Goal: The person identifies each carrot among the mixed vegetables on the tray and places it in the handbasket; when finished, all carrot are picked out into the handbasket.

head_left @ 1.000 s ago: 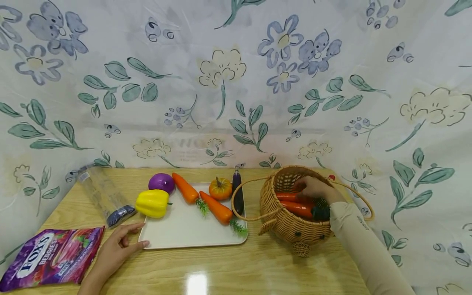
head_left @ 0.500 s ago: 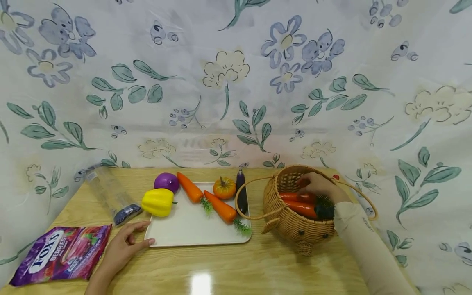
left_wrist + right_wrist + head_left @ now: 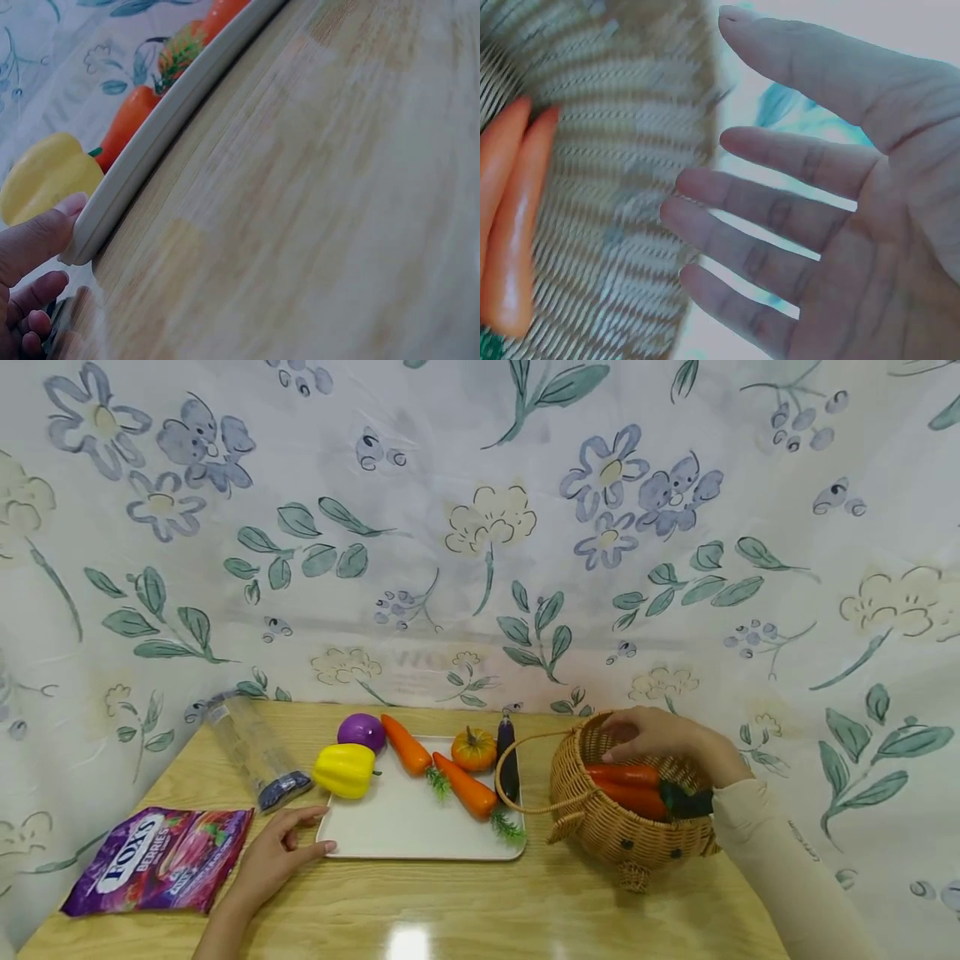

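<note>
My right hand [image 3: 648,735] hovers over the mouth of a pig-shaped wicker basket [image 3: 622,835], fingers spread and empty [image 3: 780,225]. Two orange chillies with green tops [image 3: 626,785] lie inside the basket [image 3: 615,187]. My left hand [image 3: 277,852] rests on the wooden table, thumb touching the front left corner of a white tray [image 3: 405,827]; the thumb tip [image 3: 56,221] presses the tray rim [image 3: 150,142]. On the tray lie a yellow pepper [image 3: 343,770], a purple ball-shaped vegetable [image 3: 362,731], two carrots [image 3: 435,764], a small pumpkin [image 3: 474,749] and an aubergine [image 3: 507,760].
A purple sweets bag [image 3: 157,860] lies at the front left of the table. A clear plastic packet with a dark end [image 3: 258,753] lies behind it. Floral cloth [image 3: 480,527] hangs close behind and on both sides. The basket handle [image 3: 517,777] leans over the tray's right edge.
My right hand has lifted out of the basket to its rim and spread its fingers. The left hand stays at the tray corner. The view has shifted slightly.
</note>
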The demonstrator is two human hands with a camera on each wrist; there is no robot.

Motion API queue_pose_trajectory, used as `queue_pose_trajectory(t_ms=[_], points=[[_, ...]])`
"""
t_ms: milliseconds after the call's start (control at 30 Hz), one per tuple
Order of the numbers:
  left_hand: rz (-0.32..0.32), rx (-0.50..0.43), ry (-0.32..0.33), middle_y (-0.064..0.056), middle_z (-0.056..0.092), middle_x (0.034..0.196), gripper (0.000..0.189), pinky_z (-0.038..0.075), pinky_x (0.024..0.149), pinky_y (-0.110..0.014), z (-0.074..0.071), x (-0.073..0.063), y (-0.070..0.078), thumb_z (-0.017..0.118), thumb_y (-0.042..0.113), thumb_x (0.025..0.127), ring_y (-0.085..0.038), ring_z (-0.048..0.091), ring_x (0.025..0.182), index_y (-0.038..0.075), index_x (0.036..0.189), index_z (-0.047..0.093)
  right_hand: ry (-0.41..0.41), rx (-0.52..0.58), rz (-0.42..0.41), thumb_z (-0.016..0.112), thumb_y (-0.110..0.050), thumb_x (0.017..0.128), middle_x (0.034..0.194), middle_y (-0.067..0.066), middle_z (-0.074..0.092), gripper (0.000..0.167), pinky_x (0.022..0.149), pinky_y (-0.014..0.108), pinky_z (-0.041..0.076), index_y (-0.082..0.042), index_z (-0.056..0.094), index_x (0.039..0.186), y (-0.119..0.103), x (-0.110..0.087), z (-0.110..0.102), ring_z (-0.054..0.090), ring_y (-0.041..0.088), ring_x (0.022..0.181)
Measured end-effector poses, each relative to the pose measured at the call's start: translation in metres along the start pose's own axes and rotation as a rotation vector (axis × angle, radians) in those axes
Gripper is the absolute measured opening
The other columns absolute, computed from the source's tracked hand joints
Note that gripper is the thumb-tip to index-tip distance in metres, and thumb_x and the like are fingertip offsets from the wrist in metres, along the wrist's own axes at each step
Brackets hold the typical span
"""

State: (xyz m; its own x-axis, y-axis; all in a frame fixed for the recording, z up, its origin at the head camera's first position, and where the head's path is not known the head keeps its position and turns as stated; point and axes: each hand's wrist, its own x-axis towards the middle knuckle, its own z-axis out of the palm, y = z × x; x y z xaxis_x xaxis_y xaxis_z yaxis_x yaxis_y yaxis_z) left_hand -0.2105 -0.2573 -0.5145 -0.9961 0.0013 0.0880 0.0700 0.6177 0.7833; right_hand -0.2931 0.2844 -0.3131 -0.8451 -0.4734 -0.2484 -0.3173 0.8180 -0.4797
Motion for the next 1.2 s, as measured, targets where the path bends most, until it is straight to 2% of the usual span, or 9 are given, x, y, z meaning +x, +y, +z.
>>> queue_pose_trajectory(t_ms=[133,267,433,600,800,1033,1133,1200], points=[[-0.004,-0.005,-0.008,-0.008,0.057,0.109,0.054,0.033,0.061,-0.025,-0.002,-0.001,0.003,0.081,0.035,0.083,-0.010,0.039,0.070,0.014,0.130,0.064,0.080,0.015,-0.082,0.072,-0.034,0.090,0.124,0.020,0.065,0.055,0.096,0.052,0.048,0.002,0.059,0.130,-0.026,-0.004,0.001,0.061,0.037,0.114],[-0.004,-0.010,-0.007,-0.008,0.057,0.109,0.054,0.034,0.061,-0.025,-0.001,-0.002,0.004,0.081,0.035,0.082,-0.009,0.039,0.070,0.014,0.129,0.065,0.174,0.034,-0.135,0.073,-0.029,0.090,0.118,0.017,0.068,0.048,0.092,0.050,0.051,0.001,0.062,0.126,-0.057,0.004,0.011,0.064,0.035,0.108],[0.017,-0.006,0.008,-0.005,0.056,0.106,0.053,0.034,0.061,-0.025,0.001,-0.002,0.001,0.082,0.035,0.082,-0.009,0.040,0.070,0.014,0.128,0.066,0.239,0.089,-0.178,0.074,-0.024,0.090,0.121,0.015,0.066,0.044,0.092,0.049,0.051,-0.002,0.064,0.126,-0.095,0.028,0.034,0.063,0.034,0.108],[0.017,0.005,0.009,-0.004,0.055,0.105,0.053,0.034,0.061,-0.025,-0.001,0.000,-0.002,0.081,0.037,0.082,-0.010,0.040,0.071,0.016,0.128,0.066,0.253,0.158,-0.195,0.076,-0.023,0.088,0.118,0.015,0.068,0.044,0.089,0.042,0.053,-0.003,0.064,0.126,-0.122,0.061,0.060,0.065,0.029,0.106],[0.009,-0.006,-0.011,-0.006,0.056,0.107,0.054,0.033,0.061,-0.025,-0.003,0.000,0.001,0.081,0.036,0.082,-0.010,0.039,0.071,0.015,0.129,0.065,0.278,0.325,-0.119,0.077,-0.022,0.087,0.120,0.015,0.066,0.045,0.091,0.042,0.053,-0.004,0.065,0.126,-0.141,0.096,0.094,0.065,0.030,0.108],[-0.010,-0.029,-0.008,-0.006,0.056,0.108,0.053,0.034,0.062,-0.025,-0.005,-0.002,0.003,0.081,0.035,0.082,-0.010,0.039,0.072,0.016,0.129,0.066,0.385,0.539,-0.112,0.077,-0.017,0.086,0.122,0.020,0.064,0.047,0.096,0.043,0.051,0.001,0.062,0.127,-0.153,0.139,0.142,0.062,0.035,0.112],[-0.012,-0.037,-0.002,-0.005,0.056,0.108,0.053,0.034,0.063,-0.025,-0.004,-0.002,0.002,0.082,0.035,0.081,-0.010,0.039,0.072,0.017,0.128,0.066,0.436,0.578,-0.100,0.078,-0.015,0.086,0.123,0.024,0.062,0.049,0.097,0.045,0.050,0.003,0.060,0.128,-0.155,0.156,0.163,0.061,0.037,0.114],[-0.014,-0.042,-0.002,-0.005,0.056,0.108,0.053,0.034,0.063,-0.025,-0.003,-0.002,0.001,0.082,0.035,0.081,-0.010,0.039,0.072,0.017,0.128,0.066,0.468,0.561,-0.091,0.078,-0.014,0.085,0.123,0.025,0.062,0.051,0.098,0.046,0.049,0.005,0.059,0.128,-0.155,0.167,0.175,0.060,0.037,0.113]])
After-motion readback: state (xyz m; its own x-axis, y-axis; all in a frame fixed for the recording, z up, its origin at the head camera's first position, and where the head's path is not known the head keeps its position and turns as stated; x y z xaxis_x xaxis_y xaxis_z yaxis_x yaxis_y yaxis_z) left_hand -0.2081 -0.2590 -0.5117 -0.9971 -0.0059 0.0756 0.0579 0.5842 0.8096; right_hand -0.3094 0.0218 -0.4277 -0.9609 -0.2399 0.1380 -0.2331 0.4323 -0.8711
